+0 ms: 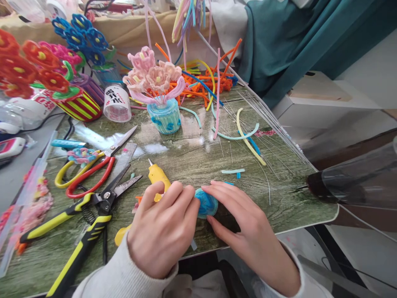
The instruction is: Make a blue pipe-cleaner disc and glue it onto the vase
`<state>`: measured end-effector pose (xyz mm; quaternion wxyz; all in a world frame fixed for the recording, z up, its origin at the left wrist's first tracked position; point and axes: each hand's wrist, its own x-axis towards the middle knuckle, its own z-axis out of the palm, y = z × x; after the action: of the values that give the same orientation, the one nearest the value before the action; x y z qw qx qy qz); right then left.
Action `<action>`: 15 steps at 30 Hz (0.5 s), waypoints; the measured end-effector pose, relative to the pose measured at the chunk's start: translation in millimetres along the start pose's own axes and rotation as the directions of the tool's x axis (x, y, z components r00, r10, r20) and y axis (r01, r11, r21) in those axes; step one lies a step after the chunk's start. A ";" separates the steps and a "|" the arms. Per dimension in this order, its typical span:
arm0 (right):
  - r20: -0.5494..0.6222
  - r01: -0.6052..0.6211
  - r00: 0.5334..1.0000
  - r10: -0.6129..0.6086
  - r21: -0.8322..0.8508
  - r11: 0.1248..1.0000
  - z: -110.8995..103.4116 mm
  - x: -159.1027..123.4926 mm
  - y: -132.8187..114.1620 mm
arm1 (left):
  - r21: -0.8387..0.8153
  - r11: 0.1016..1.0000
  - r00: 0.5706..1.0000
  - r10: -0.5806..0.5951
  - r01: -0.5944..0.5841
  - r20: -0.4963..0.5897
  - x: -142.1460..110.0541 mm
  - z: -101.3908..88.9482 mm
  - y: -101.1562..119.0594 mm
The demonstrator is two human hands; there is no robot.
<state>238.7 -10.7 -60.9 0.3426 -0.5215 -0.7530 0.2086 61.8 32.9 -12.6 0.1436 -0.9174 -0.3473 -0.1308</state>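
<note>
Between my two hands, close to the table's front edge, is a small round blue piece of fuzzy pipe cleaner (206, 203) with a lighter blue rim. My left hand (164, 223) has its fingers curled against the piece's left side; the fingertips are partly hidden. My right hand (245, 225) grips it from the right, fingers on the far side and thumb on the near side. Just beyond my left hand lies a yellow hot glue gun (159, 176), partly covered by the hand. Short pale-blue and blue pipe cleaner offcuts (233, 171) lie beyond my right hand.
Left are red-and-yellow-handled scissors (105, 159) and black-and-yellow shears (105, 203). Behind stands a light-blue pot (164, 118) of pink pipe cleaner flowers, beside a clear jar (117, 103). Orange pipe cleaners (198, 89) pile up at the back; thin wires (273, 124) spread right.
</note>
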 end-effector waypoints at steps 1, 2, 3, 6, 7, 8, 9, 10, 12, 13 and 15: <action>0.001 -0.005 1.000 0.005 0.002 1.000 -0.1 0.1 -0.3 | 0.000 1.000 1.000 -0.003 0.003 -0.026 0.2 0.7 1.5; 0.004 -0.009 1.000 0.009 0.004 1.000 -0.2 0.1 -0.6 | -0.004 1.000 0.999 0.005 -0.005 -0.036 0.3 1.2 2.8; 0.007 -0.009 1.000 0.009 0.006 1.000 -0.3 0.2 -0.9 | -0.008 1.000 0.999 0.017 -0.018 -0.050 0.1 1.6 4.1; 0.010 -0.005 1.000 0.005 0.011 1.000 -0.4 0.2 -1.5 | -0.016 0.998 0.994 0.059 -0.061 -0.093 -1.2 1.6 6.0; 0.011 -0.004 1.000 0.004 0.013 1.000 -0.4 0.2 -1.4 | -0.019 0.997 0.993 0.070 -0.073 -0.097 -1.7 1.3 5.8; 0.013 -0.005 1.000 0.005 0.013 1.000 -0.5 0.2 -1.3 | -0.023 0.996 0.992 0.079 -0.081 -0.096 -2.1 0.9 5.3; 0.014 -0.006 1.000 0.006 0.012 1.000 -0.5 0.2 -1.1 | -0.025 0.996 0.993 0.085 -0.087 -0.088 -2.4 0.5 4.6; 0.015 -0.006 1.000 0.006 0.011 1.000 -0.6 0.1 -0.8 | -0.026 0.995 0.993 0.093 -0.095 -0.075 -2.4 0.1 3.8; 0.014 -0.002 1.000 0.002 0.009 1.000 -0.6 -0.1 -0.2 | -0.025 0.995 0.992 0.095 -0.097 -0.081 -2.1 -0.7 2.3; 0.014 0.001 1.000 -0.001 0.008 1.000 -0.6 -0.2 0.0 | -0.025 0.995 0.992 0.090 -0.093 -0.090 -1.8 -1.1 1.8; 0.015 0.001 1.000 -0.001 0.011 1.000 -0.5 -0.7 0.2 | -0.032 0.996 0.992 0.079 -0.082 -0.094 -1.2 -1.9 1.3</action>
<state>239.3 -11.3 -60.9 0.3400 -0.5177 -0.7547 0.2163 61.6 30.6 -11.5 0.1481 -0.9261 -0.3005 -0.1737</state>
